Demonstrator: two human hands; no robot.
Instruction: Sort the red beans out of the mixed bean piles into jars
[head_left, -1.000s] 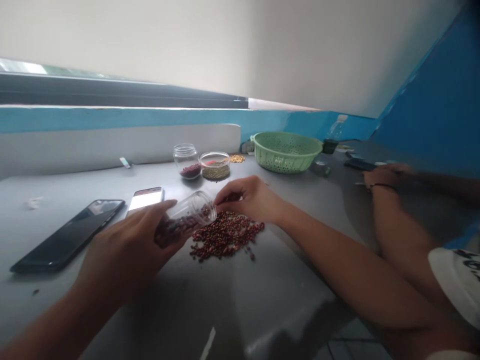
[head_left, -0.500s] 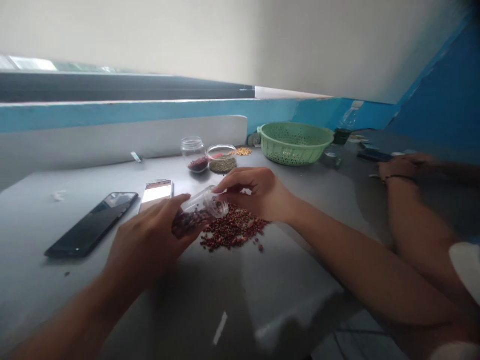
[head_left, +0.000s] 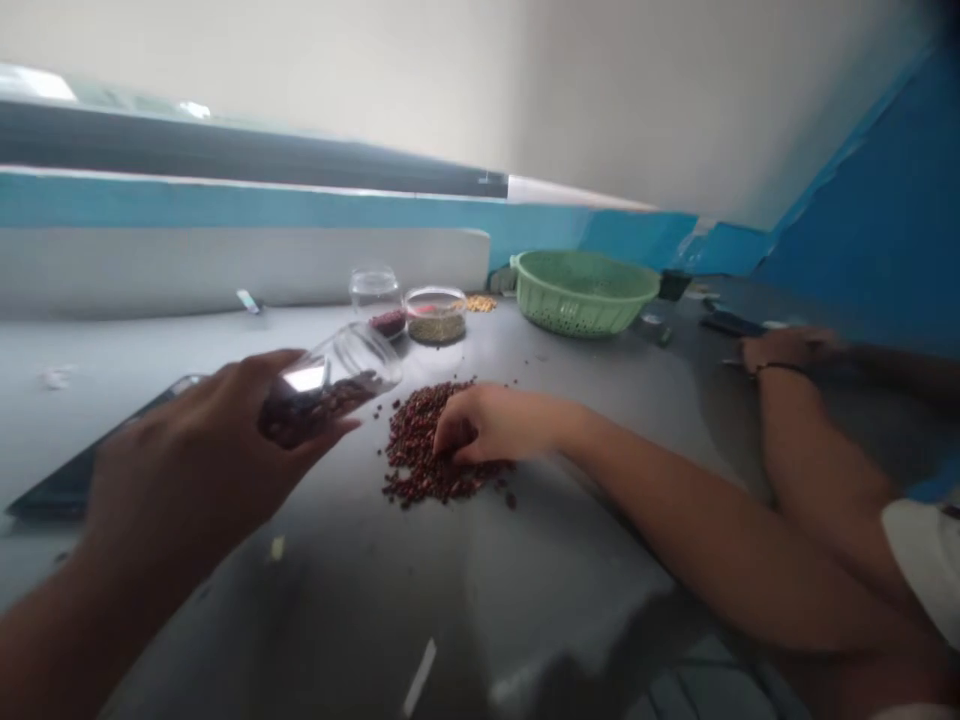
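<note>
A clear jar (head_left: 330, 385), partly filled with dark red beans, lies tilted in my left hand (head_left: 187, 460), its open mouth toward the upper right. On the grey table a pile of dark red beans (head_left: 420, 450) is spread out. My right hand (head_left: 487, 425) is down on the right part of the pile with its fingers curled and pressed together; what they pinch, if anything, is hidden. Behind the pile stand an upright clear jar (head_left: 376, 300) with red beans low inside and a round clear container (head_left: 435, 316) of greenish grains.
A green basket (head_left: 585, 290) stands at the back, beside some yellow kernels (head_left: 480, 303). A dark phone (head_left: 64, 480) lies at the left, partly behind my left hand. Another person's forearm and hand (head_left: 784, 350) rest on the right. A white strip (head_left: 420, 675) lies in front.
My left hand has moved left with the jar, away from the pile. My right hand has left the jar's mouth and come down onto the beans. The white phone is now out of sight.
</note>
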